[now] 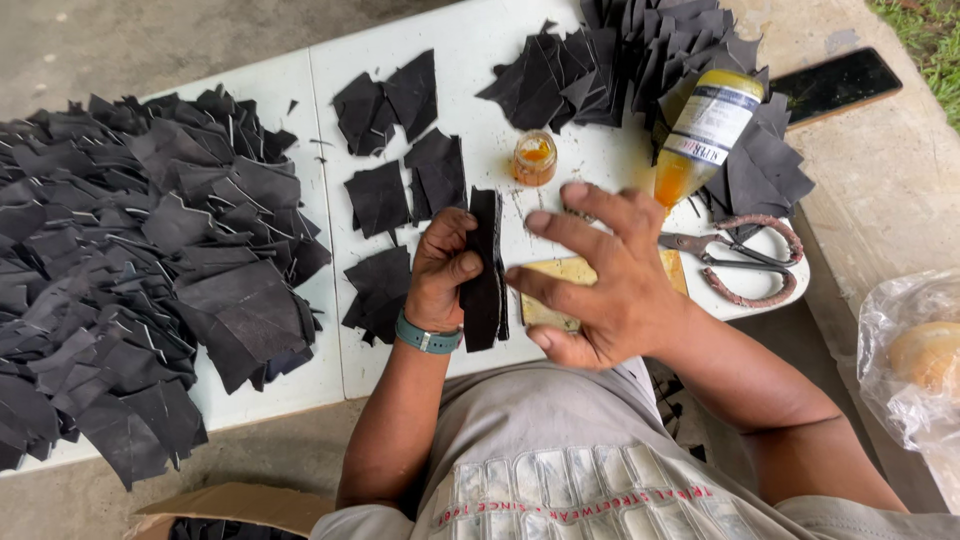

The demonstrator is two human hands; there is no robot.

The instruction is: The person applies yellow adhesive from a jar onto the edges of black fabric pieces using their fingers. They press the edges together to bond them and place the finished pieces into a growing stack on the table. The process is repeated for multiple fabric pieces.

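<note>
A folded black leather piece is held upright above the white table, gripped along its edge by the left hand; the right hand is spread open beside it, holding nothing. A pressing or gluing step is judged to be in hand. Next, a steady grip near the small glue jar, glue bottle and scissors is called for.

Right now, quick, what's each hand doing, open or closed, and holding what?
Left hand: closed on a thin stack of black cut pieces, held on edge above the white table.
Right hand: open, fingers spread, holding nothing, beside the stack.
</note>
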